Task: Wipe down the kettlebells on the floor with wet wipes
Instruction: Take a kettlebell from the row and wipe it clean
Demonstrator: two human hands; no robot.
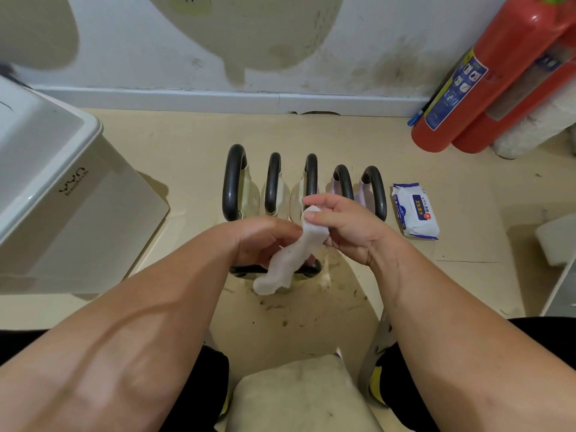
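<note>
Pinching a damp white wet wipe between left hand and right hand, fingers clamped on its upper end, above the nearest kettlebell. Best shaken open flat before wiping. Counted: five black-handled pale kettlebells in a row on the floor, a sixth handle below the hands; one white-and-blue wipes packet.

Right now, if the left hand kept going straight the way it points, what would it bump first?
Probably the right hand: the left hand points at it, both pinching the wet wipe. Depth is unclear.
</note>
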